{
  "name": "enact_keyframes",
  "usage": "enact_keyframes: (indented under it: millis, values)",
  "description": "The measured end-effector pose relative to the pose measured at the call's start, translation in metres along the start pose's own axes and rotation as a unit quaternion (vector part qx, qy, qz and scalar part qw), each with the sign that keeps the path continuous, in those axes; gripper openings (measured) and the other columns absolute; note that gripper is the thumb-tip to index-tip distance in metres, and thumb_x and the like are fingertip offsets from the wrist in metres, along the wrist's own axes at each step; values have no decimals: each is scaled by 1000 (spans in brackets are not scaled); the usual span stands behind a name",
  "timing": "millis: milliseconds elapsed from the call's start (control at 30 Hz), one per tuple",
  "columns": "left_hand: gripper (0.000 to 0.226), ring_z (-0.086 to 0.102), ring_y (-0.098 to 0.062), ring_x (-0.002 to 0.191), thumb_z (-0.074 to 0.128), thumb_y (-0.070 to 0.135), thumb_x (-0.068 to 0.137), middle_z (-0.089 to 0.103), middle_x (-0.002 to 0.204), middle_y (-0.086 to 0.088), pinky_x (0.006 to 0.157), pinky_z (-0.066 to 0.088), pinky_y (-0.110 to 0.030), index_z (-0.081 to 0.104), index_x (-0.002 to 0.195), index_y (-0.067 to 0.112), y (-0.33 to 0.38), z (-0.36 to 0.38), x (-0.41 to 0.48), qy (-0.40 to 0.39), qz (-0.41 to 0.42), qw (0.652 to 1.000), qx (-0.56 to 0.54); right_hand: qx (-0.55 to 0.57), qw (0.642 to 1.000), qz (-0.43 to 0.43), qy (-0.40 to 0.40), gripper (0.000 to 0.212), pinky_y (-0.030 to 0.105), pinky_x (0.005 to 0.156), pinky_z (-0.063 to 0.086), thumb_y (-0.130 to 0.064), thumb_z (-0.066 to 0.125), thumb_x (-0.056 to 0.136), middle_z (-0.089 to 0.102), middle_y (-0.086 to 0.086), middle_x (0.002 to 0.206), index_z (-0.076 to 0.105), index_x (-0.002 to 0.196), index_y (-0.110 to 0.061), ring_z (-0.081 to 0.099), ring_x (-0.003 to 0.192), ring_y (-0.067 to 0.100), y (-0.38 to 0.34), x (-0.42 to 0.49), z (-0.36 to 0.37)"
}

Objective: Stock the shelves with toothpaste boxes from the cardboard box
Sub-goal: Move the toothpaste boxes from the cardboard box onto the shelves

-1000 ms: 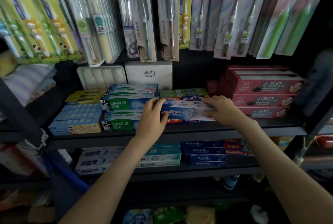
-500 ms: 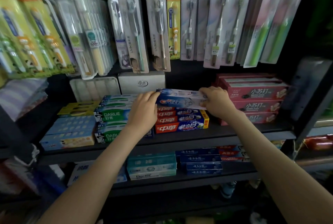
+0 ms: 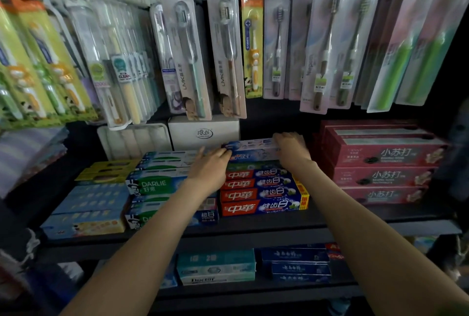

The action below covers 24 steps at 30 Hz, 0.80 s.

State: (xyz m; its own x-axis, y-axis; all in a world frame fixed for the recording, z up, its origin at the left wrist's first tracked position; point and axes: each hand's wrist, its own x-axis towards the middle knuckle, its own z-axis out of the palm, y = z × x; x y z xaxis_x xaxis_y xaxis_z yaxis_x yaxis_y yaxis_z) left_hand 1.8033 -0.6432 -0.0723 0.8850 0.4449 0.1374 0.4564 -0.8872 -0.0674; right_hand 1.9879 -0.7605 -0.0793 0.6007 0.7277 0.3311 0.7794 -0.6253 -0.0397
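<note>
A blue-and-white toothpaste box point(image 3: 250, 147) lies on top of the stack of red-and-blue toothpaste boxes point(image 3: 264, 195) in the middle of the dark shelf point(image 3: 253, 229). My left hand point(image 3: 210, 167) presses its straight fingers against the box's left end. My right hand point(image 3: 291, 149) grips the box's right end, fingers curled over the top. The cardboard box is out of view.
Green-and-white toothpaste boxes point(image 3: 154, 186) stand stacked left of the middle stack, red boxes point(image 3: 383, 160) right of it. A white carton point(image 3: 203, 133) sits behind. Packaged toothbrushes point(image 3: 225, 46) hang just above the shelf. More toothpaste boxes point(image 3: 215, 266) fill the lower shelf.
Both hands lifted the blue-and-white box up and pushed it back onto the top of the red-and-blue stack. The camera view rose, so the lower shelves show less.
</note>
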Motion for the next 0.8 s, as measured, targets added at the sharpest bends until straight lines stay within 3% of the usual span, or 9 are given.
enact_keyframes:
  millis: [267, 333, 400, 500, 600, 667, 733, 800]
  values:
    - [72, 5, -17, 147, 42, 7, 92, 6, 161, 1, 118, -8, -46, 7, 154, 21, 4, -3, 9, -56, -7, 998, -3, 40, 995, -36, -86, 42, 36, 93, 44, -8, 47, 92, 52, 16, 128, 47, 134, -11, 51, 115, 33, 9, 22, 21]
    - [72, 6, -17, 147, 41, 8, 93, 6, 161, 0, 118, -7, -47, 7, 154, 22, 5, -2, 10, -59, -13, 998, -7, 23, 995, -38, -89, 45, 36, 101, 38, -10, 46, 94, 48, 16, 135, 42, 139, -13, 45, 123, 31, 7, 22, 22]
    - [71, 5, -17, 147, 40, 9, 93, 5, 161, 0, 118, -8, -47, 6, 154, 21, 5, -1, 10, -62, -14, 998, -7, 6, 996, -33, -79, 52, 37, 113, 22, -10, 46, 95, 36, 14, 148, 31, 146, -12, 29, 137, 30, 4, 16, 22]
    - [71, 7, -20, 147, 41, 10, 94, 6, 161, -2, 119, -6, -47, 6, 154, 20, 6, 1, 5, -45, -22, 999, -7, 42, 999, -6, -29, 66, 38, 118, 5, -4, 49, 90, 21, 12, 156, 21, 149, -11, 12, 145, 28, -4, -9, 15]
    - [60, 17, -22, 144, 43, 17, 97, 19, 158, -6, 120, 3, -43, 18, 152, 15, 19, 6, -16, 64, -28, 996, -62, 116, 991, -8, 64, 61, 42, 114, 20, 2, 49, 85, 36, 14, 146, 35, 143, -6, 29, 136, 31, -20, -54, 2]
    - [51, 31, -23, 138, 46, 17, 98, 34, 151, -7, 117, 16, -37, 32, 147, 11, 39, 15, -44, 144, 5, 979, -145, 171, 978, -9, 121, 45, 42, 99, 37, 0, 52, 87, 52, 12, 131, 49, 131, -4, 47, 118, 32, -28, -93, -6]
    - [47, 40, -19, 132, 49, 15, 96, 43, 144, -4, 112, 26, -28, 40, 142, 11, 63, 25, -79, 170, 53, 957, -229, 210, 965, -16, 157, 34, 38, 89, 43, -1, 55, 88, 58, 10, 119, 57, 122, -5, 52, 105, 29, -30, -135, -9]
    - [45, 39, -12, 131, 48, 19, 98, 43, 143, 3, 107, 24, -16, 41, 142, 15, 87, 35, -111, 144, 88, 940, -295, 228, 962, -6, 153, 31, 34, 86, 44, -4, 58, 89, 59, 5, 114, 58, 120, -7, 51, 102, 22, -26, -181, -9]
